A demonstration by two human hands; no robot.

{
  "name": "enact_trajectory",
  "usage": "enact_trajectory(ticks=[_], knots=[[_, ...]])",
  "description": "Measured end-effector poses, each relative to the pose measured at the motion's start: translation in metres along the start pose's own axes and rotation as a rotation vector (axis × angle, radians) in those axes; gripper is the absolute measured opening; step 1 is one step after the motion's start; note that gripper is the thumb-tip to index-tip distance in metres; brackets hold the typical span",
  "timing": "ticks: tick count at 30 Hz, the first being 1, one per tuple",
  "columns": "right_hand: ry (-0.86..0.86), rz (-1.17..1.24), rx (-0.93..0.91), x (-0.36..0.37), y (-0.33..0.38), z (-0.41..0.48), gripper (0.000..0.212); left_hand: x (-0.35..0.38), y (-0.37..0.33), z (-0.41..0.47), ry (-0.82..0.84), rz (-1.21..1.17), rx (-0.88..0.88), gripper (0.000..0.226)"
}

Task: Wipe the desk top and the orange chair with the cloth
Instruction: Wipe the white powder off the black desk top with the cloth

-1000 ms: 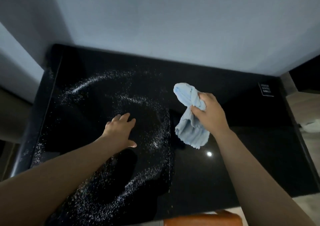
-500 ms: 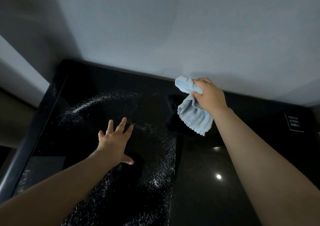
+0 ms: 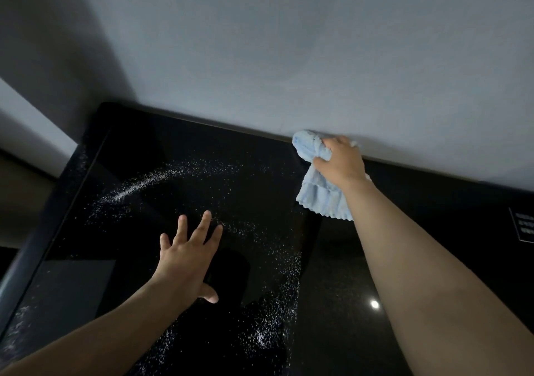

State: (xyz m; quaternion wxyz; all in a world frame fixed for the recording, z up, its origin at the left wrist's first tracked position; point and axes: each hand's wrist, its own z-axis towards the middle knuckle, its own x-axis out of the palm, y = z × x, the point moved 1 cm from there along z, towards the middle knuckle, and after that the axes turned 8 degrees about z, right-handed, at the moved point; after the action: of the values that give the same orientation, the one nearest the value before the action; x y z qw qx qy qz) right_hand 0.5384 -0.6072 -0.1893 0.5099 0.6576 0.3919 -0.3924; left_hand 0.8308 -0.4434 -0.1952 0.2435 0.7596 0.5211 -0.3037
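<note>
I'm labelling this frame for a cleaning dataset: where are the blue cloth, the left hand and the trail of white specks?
blue cloth (image 3: 323, 201): head view, on its ribbed lower flap.
left hand (image 3: 185, 260): head view, on the back of the hand.
trail of white specks (image 3: 138, 186): head view, on its densest streak.

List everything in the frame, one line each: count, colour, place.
desk top: 1, glossy black, lower frame, against the wall
white specks: many, white, scattered in arcs over the desk top's left and middle
cloth: 1, light blue, bunched, at the back edge by the wall
wall: 1, grey, behind
label: 1, white print, far right edge
light reflection: 1, white, near front
left hand: 1, fingers spread, over the specks
right hand: 1, grips the cloth
</note>
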Motion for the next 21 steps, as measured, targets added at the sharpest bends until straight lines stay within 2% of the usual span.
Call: enact_trajectory(ticks=[7,13,21], knots=[[-0.149,0.019,0.095,0.020,0.000,0.000,0.075,0.001,-0.001,0.001,-0.006,0.001,0.004,0.130],[-0.257,-0.026,0.111,0.025,0.009,0.000,0.051,0.002,0.000,0.002,-0.006,-0.012,0.008,0.130],[-0.222,-0.074,0.086,0.024,0.010,-0.008,0.045,-0.001,-0.001,0.002,0.010,-0.014,0.006,0.129]])
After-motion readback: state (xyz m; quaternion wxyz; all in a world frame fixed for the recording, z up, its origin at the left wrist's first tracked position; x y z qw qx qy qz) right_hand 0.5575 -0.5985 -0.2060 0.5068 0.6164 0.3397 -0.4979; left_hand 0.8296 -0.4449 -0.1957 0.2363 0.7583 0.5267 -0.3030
